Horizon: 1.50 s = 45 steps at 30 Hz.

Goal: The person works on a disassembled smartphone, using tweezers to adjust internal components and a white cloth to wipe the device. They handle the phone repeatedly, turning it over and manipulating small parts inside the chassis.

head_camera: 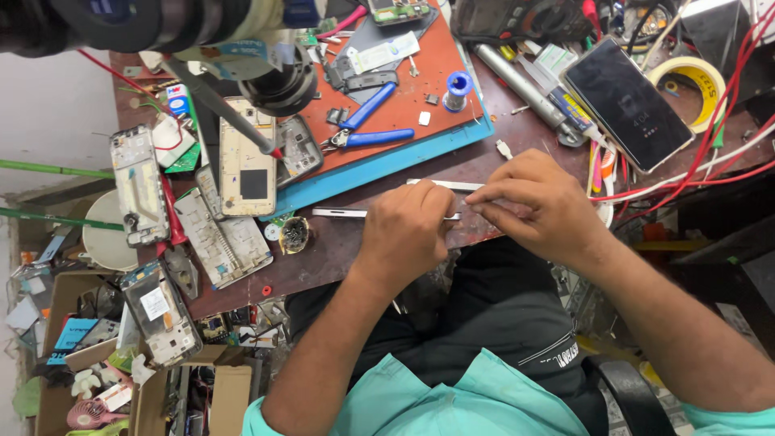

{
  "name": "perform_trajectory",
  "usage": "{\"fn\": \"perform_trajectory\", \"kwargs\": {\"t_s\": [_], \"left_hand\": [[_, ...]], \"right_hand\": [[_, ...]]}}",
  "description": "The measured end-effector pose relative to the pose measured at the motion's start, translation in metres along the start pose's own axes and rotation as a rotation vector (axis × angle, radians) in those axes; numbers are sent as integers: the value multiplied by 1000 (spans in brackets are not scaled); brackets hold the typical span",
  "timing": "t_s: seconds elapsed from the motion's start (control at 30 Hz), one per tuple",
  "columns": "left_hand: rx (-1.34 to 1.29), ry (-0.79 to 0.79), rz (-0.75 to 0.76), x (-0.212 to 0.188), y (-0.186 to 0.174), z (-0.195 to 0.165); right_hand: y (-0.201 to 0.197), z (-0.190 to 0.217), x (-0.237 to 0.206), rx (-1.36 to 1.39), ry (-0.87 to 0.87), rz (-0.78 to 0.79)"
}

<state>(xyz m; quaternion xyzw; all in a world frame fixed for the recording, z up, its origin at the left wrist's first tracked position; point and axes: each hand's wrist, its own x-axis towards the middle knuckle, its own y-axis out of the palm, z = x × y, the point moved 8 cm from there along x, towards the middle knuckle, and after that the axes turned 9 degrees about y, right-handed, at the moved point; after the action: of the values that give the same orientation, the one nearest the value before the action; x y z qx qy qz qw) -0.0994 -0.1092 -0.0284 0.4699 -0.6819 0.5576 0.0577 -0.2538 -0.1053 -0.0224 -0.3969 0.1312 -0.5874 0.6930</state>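
The thin silver phone frame (440,185) lies at the near edge of the table (339,250), in front of the blue mat (387,165), with both hands on it. The left hand (404,234) has its grip closed around a slim metal tool (452,216) pressed toward the frame; the right hand (537,202) pinches the frame's right end between fingertips. The frame looks light, narrow and easily bent, probably smooth and slippery along its polished rails, so it is best held by the short ends or corners rather than mid-span. Another silver strip (339,213) rests just to the left, and blue-handled pliers (367,129) lie on the mat beyond.
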Motion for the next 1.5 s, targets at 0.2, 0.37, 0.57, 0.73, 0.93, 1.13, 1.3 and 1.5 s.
{"fn": "perform_trajectory", "kwargs": {"t_s": [0.2,0.37,0.57,0.73,0.93,1.13,1.3,1.5], "left_hand": [[-9,-9,-2,0,1,3],[-12,-20,27,2,3,6],[-24,-19,29,3,4,6],[-27,-22,23,3,3,6],[-20,-24,26,2,2,5],[-34,-21,21,2,2,6],[-28,-32,37,1,4,7],[-40,-36,2,-1,3,6]], "right_hand": [[2,7,4,-29,-71,57],[6,2,3,-18,-5,49],[4,5,11,-104,-31,94],[5,23,24,-299,-175,178],[7,37,33,-444,-226,233],[5,43,41,-443,-233,276],[16,55,48,-516,-333,382],[25,59,52,-595,-217,476]]}}
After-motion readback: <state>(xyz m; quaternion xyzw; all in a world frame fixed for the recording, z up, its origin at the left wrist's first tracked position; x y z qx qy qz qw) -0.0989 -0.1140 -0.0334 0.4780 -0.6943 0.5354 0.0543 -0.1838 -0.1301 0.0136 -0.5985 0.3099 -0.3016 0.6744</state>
